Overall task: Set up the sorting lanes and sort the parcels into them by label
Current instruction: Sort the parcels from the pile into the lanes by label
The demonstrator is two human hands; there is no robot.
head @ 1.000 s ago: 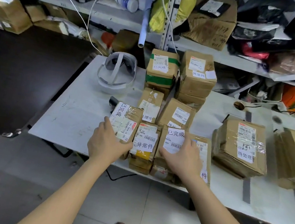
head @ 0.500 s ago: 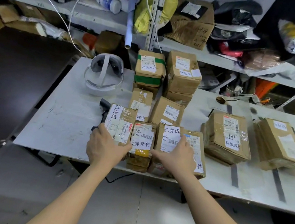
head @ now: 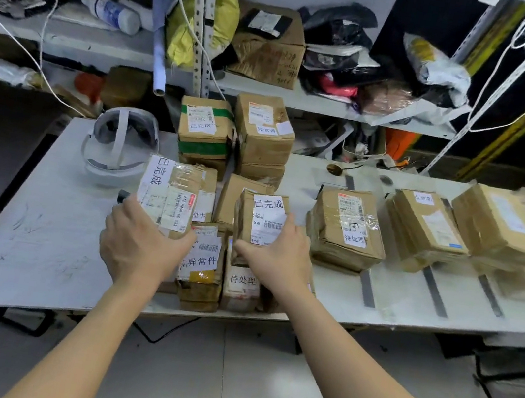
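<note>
Left hand (head: 139, 244) grip holds 1 taped parcel (head: 169, 195); right hand (head: 274, 253) grip holds another parcel (head: 263, 218)

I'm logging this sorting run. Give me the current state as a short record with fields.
left hand: left hand grips a parcel marked 已完成, raised and tilted
right hand: right hand grips a second 已完成 parcel
exposed below: 异常件 parcel and 待处理 parcel
lanes: dark tape strips on the table, right side, parcels lying between them
other: white headset
</note>
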